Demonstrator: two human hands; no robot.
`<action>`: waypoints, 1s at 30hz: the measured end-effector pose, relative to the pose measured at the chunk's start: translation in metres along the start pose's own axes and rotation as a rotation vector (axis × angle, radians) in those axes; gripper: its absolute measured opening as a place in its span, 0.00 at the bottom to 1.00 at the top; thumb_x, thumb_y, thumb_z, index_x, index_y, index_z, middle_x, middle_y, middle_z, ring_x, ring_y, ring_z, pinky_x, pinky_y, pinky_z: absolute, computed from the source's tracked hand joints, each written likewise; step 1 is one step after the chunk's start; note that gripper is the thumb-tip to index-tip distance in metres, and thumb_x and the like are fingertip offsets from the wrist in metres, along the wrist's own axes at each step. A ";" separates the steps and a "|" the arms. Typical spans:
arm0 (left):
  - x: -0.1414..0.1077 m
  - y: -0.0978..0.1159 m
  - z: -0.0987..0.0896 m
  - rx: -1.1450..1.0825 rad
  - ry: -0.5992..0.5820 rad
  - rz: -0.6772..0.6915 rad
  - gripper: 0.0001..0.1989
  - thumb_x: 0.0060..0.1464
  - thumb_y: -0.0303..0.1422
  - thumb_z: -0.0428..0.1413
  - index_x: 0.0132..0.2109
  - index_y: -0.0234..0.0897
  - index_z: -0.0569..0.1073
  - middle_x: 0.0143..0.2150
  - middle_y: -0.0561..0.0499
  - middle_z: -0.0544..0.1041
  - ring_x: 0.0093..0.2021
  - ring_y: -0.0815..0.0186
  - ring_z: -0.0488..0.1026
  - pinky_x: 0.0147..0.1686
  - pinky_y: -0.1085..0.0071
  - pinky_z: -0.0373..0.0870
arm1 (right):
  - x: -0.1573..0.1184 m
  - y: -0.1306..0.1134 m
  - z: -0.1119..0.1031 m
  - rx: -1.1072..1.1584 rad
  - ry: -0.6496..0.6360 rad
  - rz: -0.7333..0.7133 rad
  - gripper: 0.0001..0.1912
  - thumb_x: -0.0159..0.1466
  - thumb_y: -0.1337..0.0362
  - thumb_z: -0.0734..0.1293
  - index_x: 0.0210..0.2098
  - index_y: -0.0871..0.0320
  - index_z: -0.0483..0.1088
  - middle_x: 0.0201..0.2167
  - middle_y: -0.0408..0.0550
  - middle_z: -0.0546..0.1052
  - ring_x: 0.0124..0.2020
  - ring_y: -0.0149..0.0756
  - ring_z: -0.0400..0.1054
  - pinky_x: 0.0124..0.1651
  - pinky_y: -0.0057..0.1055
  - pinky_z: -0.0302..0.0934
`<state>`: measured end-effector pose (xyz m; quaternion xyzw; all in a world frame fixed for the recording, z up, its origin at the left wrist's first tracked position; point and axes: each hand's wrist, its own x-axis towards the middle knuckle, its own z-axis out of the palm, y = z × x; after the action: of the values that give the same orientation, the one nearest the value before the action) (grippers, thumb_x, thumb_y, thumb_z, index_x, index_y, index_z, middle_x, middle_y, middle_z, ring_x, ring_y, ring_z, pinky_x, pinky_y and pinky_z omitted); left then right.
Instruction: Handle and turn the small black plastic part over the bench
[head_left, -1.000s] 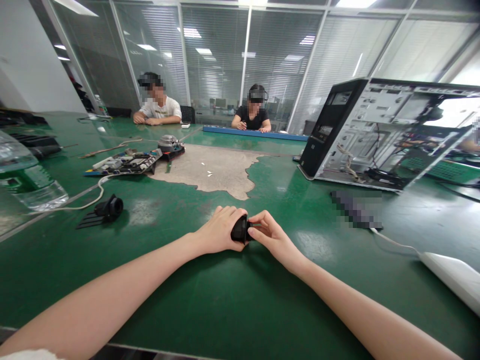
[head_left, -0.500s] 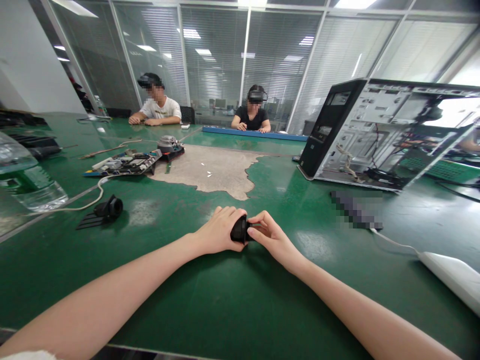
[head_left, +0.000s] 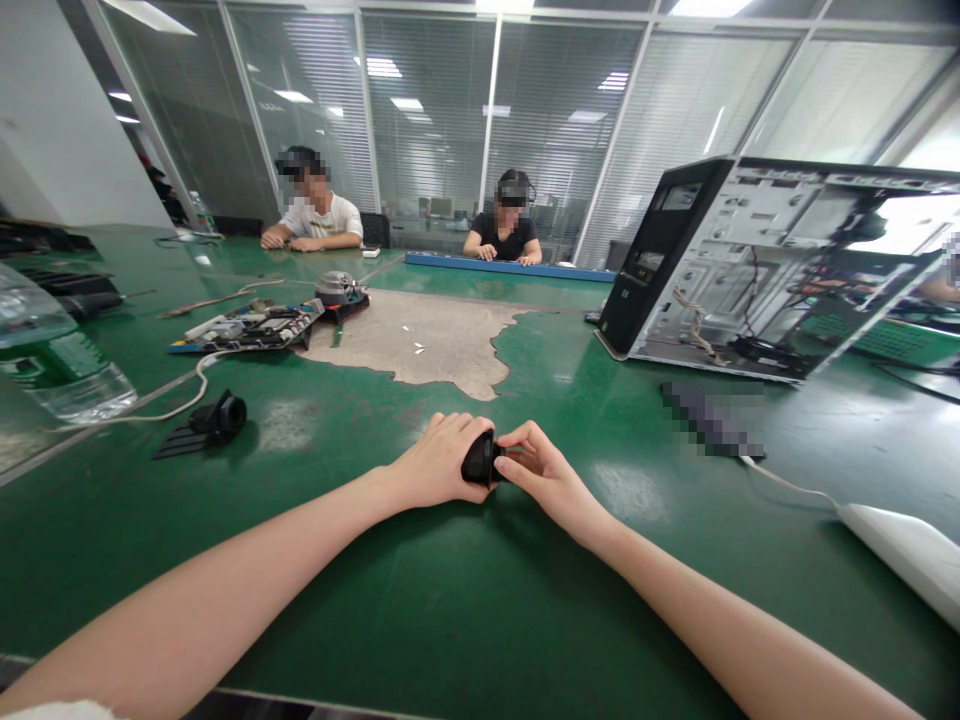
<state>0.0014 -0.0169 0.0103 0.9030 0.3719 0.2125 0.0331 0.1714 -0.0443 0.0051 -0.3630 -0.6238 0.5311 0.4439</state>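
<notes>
1. Component, black, with a wide end and a narrow end: it sits between the two hands, near the middle of the table's near part. Whether it touches the tabletop I cannot tell.
2. Left hand: wrapped around the wide end of the component, knuckles uppermost and thumb on the near side.
3. Right hand: narrowed to a pinch, thumb and forefinger at the component's narrow end, the palm clear of it.
4. Black fitting, with a round opening and flat slats: lying to the left, well apart from the hands.
5. Circuit board: beyond the fitting, beside a round metal cooler, next to a bare patch in the green covering.
6. Bottle, clear with a green label: at the far left, cut by the edge of view.
7. Computer case, open-sided: standing at the right; before it, a dark object, blurred out, joined by a white cable to a white block.
8. Two seated people, one in a white shirt, one in a black shirt behind a blue bar: across the table.
</notes>
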 end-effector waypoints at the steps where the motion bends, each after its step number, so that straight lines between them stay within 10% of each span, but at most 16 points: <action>1: 0.000 0.000 0.000 -0.001 -0.002 0.002 0.26 0.39 0.40 0.56 0.46 0.38 0.60 0.39 0.49 0.67 0.39 0.59 0.63 0.38 0.66 0.55 | 0.001 0.000 0.000 -0.013 0.009 0.007 0.12 0.54 0.59 0.66 0.34 0.55 0.58 0.35 0.42 0.67 0.37 0.31 0.65 0.42 0.32 0.61; 30: 0.001 -0.001 0.001 0.011 0.008 0.001 0.25 0.39 0.40 0.56 0.45 0.38 0.60 0.38 0.49 0.67 0.39 0.60 0.63 0.38 0.66 0.56 | -0.002 -0.001 0.000 -0.016 -0.021 -0.014 0.12 0.54 0.61 0.66 0.34 0.55 0.59 0.35 0.42 0.66 0.35 0.30 0.66 0.41 0.32 0.61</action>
<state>0.0019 -0.0159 0.0092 0.9025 0.3727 0.2141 0.0267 0.1720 -0.0461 0.0055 -0.3564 -0.6352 0.5268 0.4381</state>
